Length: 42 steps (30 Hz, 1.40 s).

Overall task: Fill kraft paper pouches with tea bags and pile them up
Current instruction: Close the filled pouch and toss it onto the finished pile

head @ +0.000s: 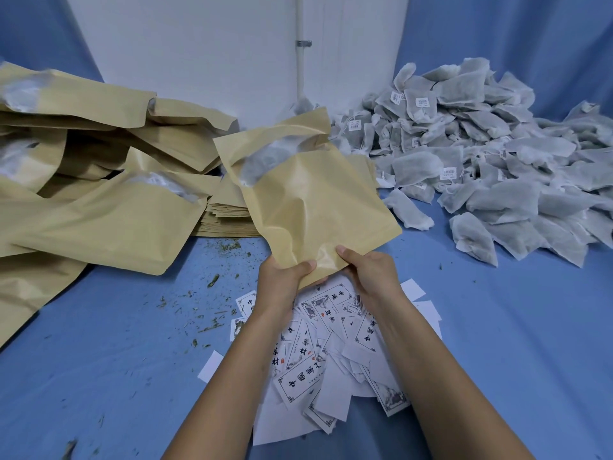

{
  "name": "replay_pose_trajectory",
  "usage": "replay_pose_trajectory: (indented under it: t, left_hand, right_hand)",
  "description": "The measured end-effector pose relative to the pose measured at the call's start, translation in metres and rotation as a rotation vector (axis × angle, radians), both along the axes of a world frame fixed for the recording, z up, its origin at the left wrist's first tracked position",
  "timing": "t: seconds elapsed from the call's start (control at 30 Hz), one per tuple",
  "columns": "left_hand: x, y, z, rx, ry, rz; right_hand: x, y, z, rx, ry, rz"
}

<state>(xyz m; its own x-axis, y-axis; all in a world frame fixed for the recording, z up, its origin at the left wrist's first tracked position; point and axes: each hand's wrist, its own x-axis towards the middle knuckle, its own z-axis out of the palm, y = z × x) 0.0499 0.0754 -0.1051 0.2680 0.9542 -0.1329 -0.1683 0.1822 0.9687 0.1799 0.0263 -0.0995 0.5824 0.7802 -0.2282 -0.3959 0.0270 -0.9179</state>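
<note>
Both hands hold one kraft paper pouch (308,190) up over the blue table, its open mouth tilted away and to the left, with pale tea bags showing inside. My left hand (282,277) grips the pouch's bottom edge, thumb on top. My right hand (368,270) pinches the same edge just to the right. A big heap of loose tea bags (491,161) lies at the right. Filled pouches (99,180) are piled at the left, some with tea bags showing at their mouths.
A flat stack of empty pouches (229,217) sits behind the held pouch. Printed white paper labels (335,353) are scattered under my forearms. Tea crumbs (212,280) dot the blue cloth (514,343). A white wall and pipe (300,48) stand behind.
</note>
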Motion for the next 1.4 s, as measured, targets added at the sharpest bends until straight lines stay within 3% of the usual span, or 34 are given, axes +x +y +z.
replay_pose_trajectory:
  t: [0.17, 0.37, 0.5, 0.67, 0.83, 0.97, 1.13, 1.4]
  left_hand:
    - [-0.001, 0.002, -0.002, 0.043, 0.011, -0.009]
    - [0.004, -0.001, 0.000, 0.030, 0.050, 0.039]
    - [0.007, 0.000, -0.001, 0.002, 0.087, 0.034]
    - [0.007, -0.002, 0.000, 0.004, 0.076, -0.003]
    - [0.007, 0.000, 0.000, -0.003, 0.049, 0.019]
    - [0.010, -0.003, 0.001, -0.064, -0.002, -0.010]
    - [0.008, -0.001, 0.001, -0.039, -0.021, -0.025]
    - [0.003, -0.004, 0.006, 0.030, 0.067, -0.063]
  right_hand:
    - [-0.002, -0.002, -0.001, 0.006, 0.050, 0.070]
    - [-0.005, -0.003, 0.000, -0.018, -0.060, 0.016]
    - [-0.007, -0.004, 0.003, 0.018, 0.066, 0.114]
    - [-0.011, -0.005, 0.004, -0.030, -0.123, 0.102]
    - [-0.014, -0.004, 0.004, 0.032, 0.039, 0.184]
    - [-0.022, -0.002, 0.000, -0.053, -0.126, 0.163]
    - [-0.026, -0.001, -0.002, 0.007, -0.016, 0.239]
    - [-0.036, -0.001, -0.010, 0.011, -0.029, 0.321]
